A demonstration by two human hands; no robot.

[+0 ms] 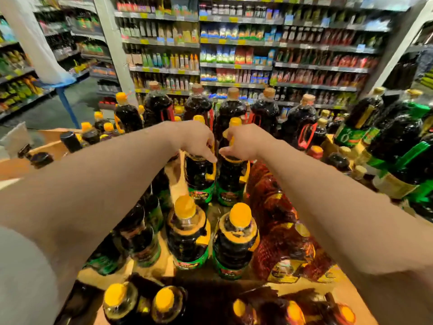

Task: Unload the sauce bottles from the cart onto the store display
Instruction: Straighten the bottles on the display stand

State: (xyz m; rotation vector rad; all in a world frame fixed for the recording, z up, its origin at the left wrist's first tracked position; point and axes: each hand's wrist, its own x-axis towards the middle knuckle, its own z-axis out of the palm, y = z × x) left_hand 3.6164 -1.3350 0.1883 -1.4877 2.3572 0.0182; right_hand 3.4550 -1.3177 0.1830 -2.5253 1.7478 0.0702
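Both my arms reach forward over a display of dark sauce bottles with yellow caps and green labels. My left hand grips the top of one bottle; my right hand grips the top of the bottle beside it. Both bottles stand upright, side by side, and my fingers hide their caps. Two more of the same bottles stand nearer to me. Further yellow-capped bottles sit at the bottom of the view.
Red net-wrapped bottles lie right of the pair. Tall dark bottles with red handles line the back, and green-labelled bottles crowd the right. Cardboard is at left. Stocked shelves fill the background.
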